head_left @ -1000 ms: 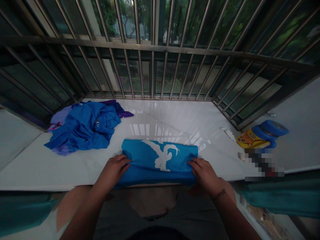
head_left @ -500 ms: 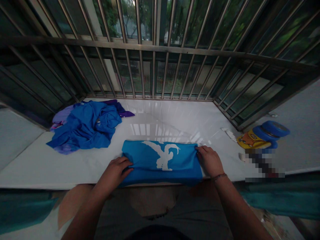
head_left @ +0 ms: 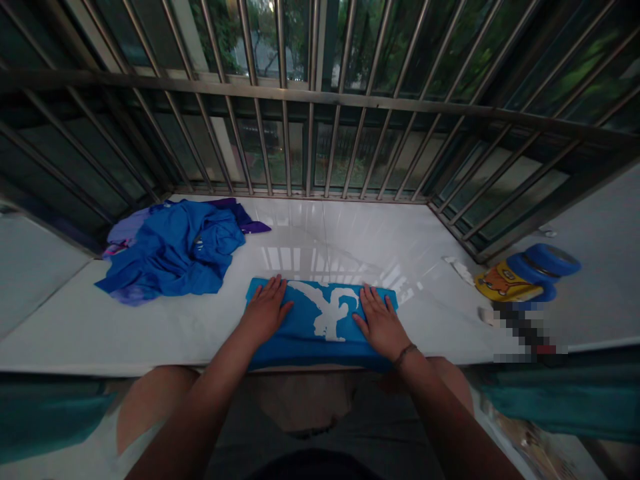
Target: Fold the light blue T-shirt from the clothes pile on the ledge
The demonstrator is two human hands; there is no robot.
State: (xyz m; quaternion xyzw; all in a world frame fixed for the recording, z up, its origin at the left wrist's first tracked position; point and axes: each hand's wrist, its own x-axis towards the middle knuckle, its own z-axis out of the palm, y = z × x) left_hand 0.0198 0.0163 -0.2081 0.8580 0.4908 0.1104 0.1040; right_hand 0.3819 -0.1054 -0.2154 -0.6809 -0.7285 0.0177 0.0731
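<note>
A folded blue T-shirt-like garment [head_left: 305,350] lies at the front edge of the white tiled sill, its white printed figure facing up. My left hand [head_left: 266,308] rests flat on its left part, fingers stretched toward the window. On the right part, beside the print, my right hand [head_left: 384,321] lies flat with fingers extended and a thin bracelet at the wrist. Both hands are open and hold nothing. The cloth under my palms is hidden. Left of the garment sits a crumpled heap of blue and purple clothes [head_left: 183,250].
Metal window bars [head_left: 310,100] stand along the back of the white sill [head_left: 350,240]. At right are a blue-and-yellow container [head_left: 515,277], a small white crumpled item [head_left: 459,270] and a blurred-out dark object [head_left: 525,331]. Teal curtains [head_left: 565,400] hang below the sill's front edge.
Both hands have let go of the garment's side edges and moved inward onto its top, fingers now flat. The garment's right end looks pulled in slightly. The clothes heap has not moved.
</note>
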